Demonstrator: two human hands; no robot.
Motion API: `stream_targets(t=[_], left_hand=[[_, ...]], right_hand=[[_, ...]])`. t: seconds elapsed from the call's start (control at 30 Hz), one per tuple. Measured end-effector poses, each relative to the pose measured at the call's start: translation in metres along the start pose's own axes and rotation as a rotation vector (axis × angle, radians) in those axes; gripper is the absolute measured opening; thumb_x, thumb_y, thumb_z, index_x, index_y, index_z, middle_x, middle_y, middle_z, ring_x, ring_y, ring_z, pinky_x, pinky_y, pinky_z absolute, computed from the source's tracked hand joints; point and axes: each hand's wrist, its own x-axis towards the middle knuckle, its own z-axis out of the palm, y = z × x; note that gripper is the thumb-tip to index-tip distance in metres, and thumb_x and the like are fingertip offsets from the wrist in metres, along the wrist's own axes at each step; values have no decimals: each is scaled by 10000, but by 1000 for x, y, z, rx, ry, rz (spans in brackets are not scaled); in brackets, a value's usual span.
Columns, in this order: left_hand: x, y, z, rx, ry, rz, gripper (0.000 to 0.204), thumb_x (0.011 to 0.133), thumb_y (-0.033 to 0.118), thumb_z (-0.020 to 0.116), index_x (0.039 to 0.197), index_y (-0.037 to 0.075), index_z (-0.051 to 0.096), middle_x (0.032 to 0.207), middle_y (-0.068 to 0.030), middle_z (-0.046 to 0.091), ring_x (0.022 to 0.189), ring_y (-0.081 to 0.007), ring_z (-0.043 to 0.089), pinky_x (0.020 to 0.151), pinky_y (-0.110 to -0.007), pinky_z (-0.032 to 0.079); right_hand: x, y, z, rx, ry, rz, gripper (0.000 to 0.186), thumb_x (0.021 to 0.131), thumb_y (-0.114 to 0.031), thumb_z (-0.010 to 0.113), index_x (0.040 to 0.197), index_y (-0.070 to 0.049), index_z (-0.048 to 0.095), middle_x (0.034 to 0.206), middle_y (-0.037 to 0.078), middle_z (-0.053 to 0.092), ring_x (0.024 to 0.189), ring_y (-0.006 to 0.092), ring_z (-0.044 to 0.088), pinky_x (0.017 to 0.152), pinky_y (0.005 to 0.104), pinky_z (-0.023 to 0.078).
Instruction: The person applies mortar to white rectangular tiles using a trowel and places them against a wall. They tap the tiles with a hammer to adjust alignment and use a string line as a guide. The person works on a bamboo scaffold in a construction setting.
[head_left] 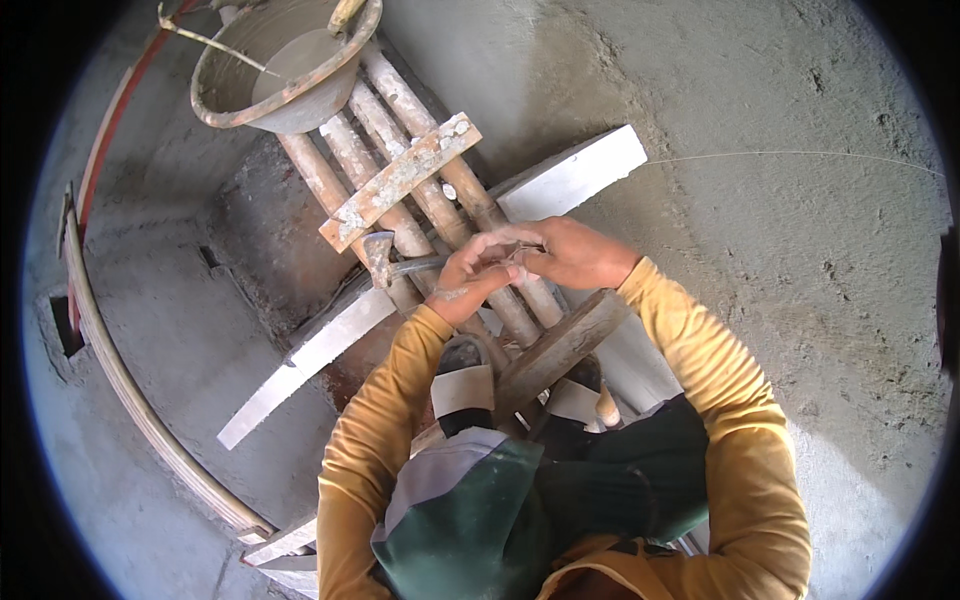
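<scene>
Facing each other above the round poles (468,190), the left hand (467,283) and right hand (580,252) are half curled; whether anything is gripped cannot be told. A hatchet-like tool (379,262) is seen just beside the left hand, its handle partly hidden. A basin (235,75) is placed beyond.

The sleeves (715,350) are mustard yellow, the poles (438,209) white-splotched brown.
</scene>
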Motion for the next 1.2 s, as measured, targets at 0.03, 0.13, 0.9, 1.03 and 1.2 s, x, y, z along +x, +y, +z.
stream_targets(t=[0.03,0.13,0.9,1.03,1.2], left_hand=[[0,-3,0,-42,9,-115,530,902,150,674,1372,46,453,1231,-99,587,1132,-173,555,939,-328,484],[0,-14,3,103,114,-109,402,921,141,642,1297,38,543,1091,-61,658,1004,-129,597,871,-278,480],[-26,-32,-17,-109,466,-55,139,936,231,630,906,96,612,852,-20,665,551,-46,461,500,-202,369],[-47,-10,-33,-79,589,-64,140,963,266,591,922,133,574,790,-71,713,448,-35,417,409,-200,303],[-70,17,-32,-101,614,17,123,946,220,613,933,113,553,728,-104,686,387,-40,375,371,-188,242]], right_hand=[[-1,2,1,-7,21,41,499,881,-182,516,1335,23,478,892,243,666,892,336,665,861,392,483],[-5,7,3,22,44,202,598,881,-179,529,1406,58,368,865,230,681,886,315,680,859,378,488],[13,44,60,200,23,98,639,878,-283,628,1417,-26,399,1035,240,657,979,408,615,889,455,476],[37,75,91,-372,236,208,514,847,-323,655,1258,-32,551,1175,175,617,1124,324,573,989,424,428],[65,97,135,-599,243,210,310,849,-255,606,1096,-68,618,1074,123,580,1127,310,537,1017,429,377]])
